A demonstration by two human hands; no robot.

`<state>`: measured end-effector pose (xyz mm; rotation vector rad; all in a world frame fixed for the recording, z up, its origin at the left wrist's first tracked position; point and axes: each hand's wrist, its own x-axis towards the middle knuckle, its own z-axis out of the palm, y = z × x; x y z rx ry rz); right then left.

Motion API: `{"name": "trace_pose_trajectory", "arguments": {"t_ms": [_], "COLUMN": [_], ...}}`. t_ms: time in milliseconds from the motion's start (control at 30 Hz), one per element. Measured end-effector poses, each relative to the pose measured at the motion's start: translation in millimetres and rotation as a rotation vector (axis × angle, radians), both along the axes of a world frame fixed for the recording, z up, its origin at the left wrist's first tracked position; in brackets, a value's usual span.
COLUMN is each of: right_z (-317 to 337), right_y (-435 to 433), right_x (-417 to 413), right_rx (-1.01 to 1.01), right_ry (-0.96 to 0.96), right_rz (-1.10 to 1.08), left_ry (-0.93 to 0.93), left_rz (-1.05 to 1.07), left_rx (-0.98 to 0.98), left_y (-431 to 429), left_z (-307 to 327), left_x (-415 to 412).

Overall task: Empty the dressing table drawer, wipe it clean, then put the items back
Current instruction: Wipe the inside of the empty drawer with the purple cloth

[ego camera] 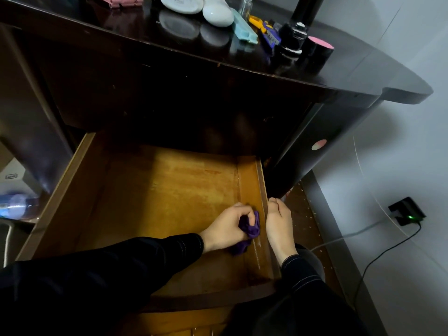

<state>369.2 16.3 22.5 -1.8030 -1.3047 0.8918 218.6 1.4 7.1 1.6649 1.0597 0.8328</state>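
Note:
The wooden drawer (72, 190) is pulled out of the dark dressing table (363, 76), and its floor is bare. My left hand (225, 230) grips a crumpled purple cloth (249, 229) and presses it on the drawer floor against the right side wall. My right hand (278, 224) lies along the outside of that wall, its fingers curled at the top edge. On the table top stand two white oval cases (217, 12), a teal box (244, 27), yellow and blue small items (266, 32), black bottles (292, 37) and a pink-topped black jar (317, 50).
A wall is close on the right, with a black plug adapter (407, 210) showing a green light and cables running down. A clear plastic bottle (17, 204) lies on a shelf at the left. The floor strip beside the drawer is speckled.

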Motion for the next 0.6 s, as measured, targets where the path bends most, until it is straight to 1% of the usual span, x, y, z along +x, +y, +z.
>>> {"name": "trace_pose_trajectory", "arguments": {"t_ms": [67, 100, 167, 300, 400, 500, 600], "right_z": [1.9, 2.5, 2.9, 2.6, 3.1, 4.3, 5.6], "right_y": [-0.8, -1.4, -1.4, -1.0, -2.1, -2.4, -3.5], "right_x": [-1.1, -1.8, -2.2, -1.5, -1.4, -2.5, -4.4], "right_rx": [-0.007, -0.009, -0.002, 0.002, 0.006, -0.014, -0.020], "right_ry": [0.001, -0.001, -0.007, 0.000, -0.008, 0.000, 0.003], "right_rz": [0.001, 0.003, 0.000, -0.001, -0.004, -0.012, -0.018], "left_ry": [0.084, 0.096, 0.067, -0.060, -0.002, 0.087, 0.068], "left_rz": [-0.040, -0.042, -0.023, 0.046, 0.031, -0.014, -0.017], "left_rx": [-0.066, -0.075, -0.028, 0.066, 0.071, -0.006, -0.034], "left_y": [-0.1, 0.6, 1.3, -3.6, -7.4, -3.9, 1.0], "left_z": [-4.1, -3.7, 2.2, 9.9, -0.6, -6.7, 0.0], "left_x": [-3.4, -4.4, -3.5, 3.4, 4.4, 1.1, 0.2]}}
